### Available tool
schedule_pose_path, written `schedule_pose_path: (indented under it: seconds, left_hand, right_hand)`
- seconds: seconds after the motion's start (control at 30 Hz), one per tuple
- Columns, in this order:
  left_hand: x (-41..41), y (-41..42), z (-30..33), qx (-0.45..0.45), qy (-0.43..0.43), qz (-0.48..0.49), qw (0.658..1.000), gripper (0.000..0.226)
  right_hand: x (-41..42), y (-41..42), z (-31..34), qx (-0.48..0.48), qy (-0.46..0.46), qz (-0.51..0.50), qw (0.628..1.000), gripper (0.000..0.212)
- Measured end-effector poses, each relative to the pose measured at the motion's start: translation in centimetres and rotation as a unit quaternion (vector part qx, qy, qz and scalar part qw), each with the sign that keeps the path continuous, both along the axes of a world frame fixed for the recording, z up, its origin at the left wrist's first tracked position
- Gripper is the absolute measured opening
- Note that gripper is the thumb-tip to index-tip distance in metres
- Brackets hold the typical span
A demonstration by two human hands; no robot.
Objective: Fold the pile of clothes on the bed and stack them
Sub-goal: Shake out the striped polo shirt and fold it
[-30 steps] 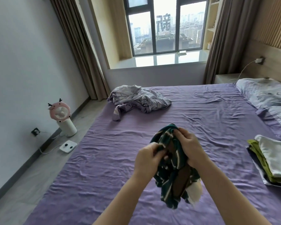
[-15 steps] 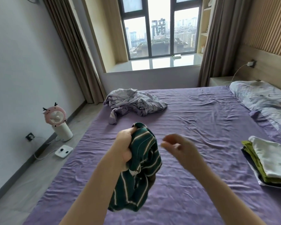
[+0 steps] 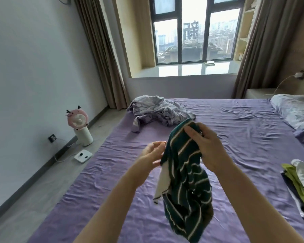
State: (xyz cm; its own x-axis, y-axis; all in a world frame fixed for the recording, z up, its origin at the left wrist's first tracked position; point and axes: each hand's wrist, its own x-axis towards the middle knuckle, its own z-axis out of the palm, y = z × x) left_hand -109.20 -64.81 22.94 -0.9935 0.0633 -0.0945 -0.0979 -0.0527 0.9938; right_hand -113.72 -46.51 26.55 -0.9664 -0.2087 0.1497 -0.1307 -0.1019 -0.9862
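A few folded clothes sit stacked on the bed. The right hand grips an unfolded striped garment; the left hand's fingers pinch its edge. A grey heap waits.

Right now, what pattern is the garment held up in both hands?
Dark green with thin pale stripes, seen in the head view: striped garment.
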Motion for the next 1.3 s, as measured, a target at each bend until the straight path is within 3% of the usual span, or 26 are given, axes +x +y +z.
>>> schedule_pose_path:
  seconds: [0.07, 0.2, 0.27, 0.37, 0.43, 0.5, 0.57, 0.63, 0.67, 0.77, 0.83, 0.9, 0.97, 1.03, 1.1, 1.17, 1.3]
  left_hand:
    - [0.4, 1.3, -1.0, -0.041, 0.021, -0.079, 0.996, 0.033]
    - [-0.4, 2.4, -1.1, -0.054, 0.045, -0.025, 0.997, 0.020]
    - [-0.9, 2.6, -0.4, -0.042, 0.050, -0.034, 0.997, 0.015]
    - [-1.6, 3.3, 1.4, -0.072, 0.078, -0.073, 0.992, 0.014]
    - [-2.2, 3.7, 2.5, -0.131, 0.111, -0.092, 0.981, 0.014]
    - [-2.8, 3.3, 3.0, -0.212, 0.126, -0.117, 0.962, 0.011]
    - [-3.0, 2.3, 2.9, -0.248, 0.071, -0.171, 0.951, 0.018]
    - [-2.9, 0.9, 2.2, -0.254, -0.009, -0.210, 0.944, 0.043]
    - [-2.6, 0.0, 1.7, -0.247, -0.025, -0.218, 0.944, 0.048]
    - [-1.6, -2.3, 0.1, -0.169, 0.003, -0.222, 0.960, 0.028]
    - [-1.1, -3.3, -0.3, -0.115, 0.016, -0.180, 0.977, 0.026]
    - [-1.1, -3.5, -0.1, -0.075, 0.021, -0.098, 0.992, 0.022]
    - [-1.8, -3.4, 0.5, -0.101, 0.043, 0.001, 0.994, 0.020]
    - [-2.5, -3.2, 1.4, -0.123, 0.083, 0.071, 0.986, 0.022]
    - [-3.1, -2.6, 2.3, -0.098, 0.089, 0.108, 0.985, 0.027]
    - [-3.4, -1.9, 3.4, -0.016, 0.063, 0.123, 0.990, 0.029]
    - [-3.7, 0.2, 5.8, 0.196, -0.027, 0.077, 0.977, 0.033]
  right_hand:
    - [-0.4, 0.4, 0.5, -0.001, 0.008, -0.001, 1.000, 0.008]
    - [-0.7, 1.8, -0.5, 0.180, 0.073, -0.096, 0.976, 0.008]
    - [-0.4, 2.9, -1.2, 0.260, 0.153, -0.111, 0.947, 0.034]
    - [0.6, 3.3, -1.4, 0.301, 0.218, 0.032, 0.928, 0.068]
    - [0.7, 3.2, -1.6, 0.338, 0.205, 0.083, 0.915, 0.053]
    - [0.4, 3.4, -1.7, 0.332, 0.196, 0.055, 0.921, 0.021]
    - [0.2, 3.9, -1.6, 0.279, 0.178, 0.040, 0.943, 0.017]
    - [0.1, 4.5, -1.3, 0.207, 0.148, 0.058, 0.965, 0.013]
    - [0.0, 4.8, -1.2, 0.181, 0.131, 0.062, 0.973, 0.011]
    - [-0.6, 5.8, -1.1, 0.128, 0.077, 0.048, 0.988, 0.010]
    - [-1.2, 6.4, -1.6, 0.154, 0.079, 0.050, 0.984, 0.010]
    - [-1.9, 7.3, -2.4, 0.290, 0.139, 0.043, 0.946, 0.013]
    - [-2.7, 7.8, -3.6, 0.444, 0.219, 0.032, 0.868, 0.015]
    - [-3.3, 8.1, -4.7, 0.502, 0.240, 0.017, 0.831, 0.020]
    - [-3.3, 8.0, -5.2, 0.485, 0.225, 0.007, 0.845, 0.023]
    - [-2.9, 7.7, -4.8, 0.427, 0.201, -0.001, 0.882, 0.027]
    - [-1.0, 5.7, -2.2, 0.215, 0.137, 0.080, 0.964, 0.058]
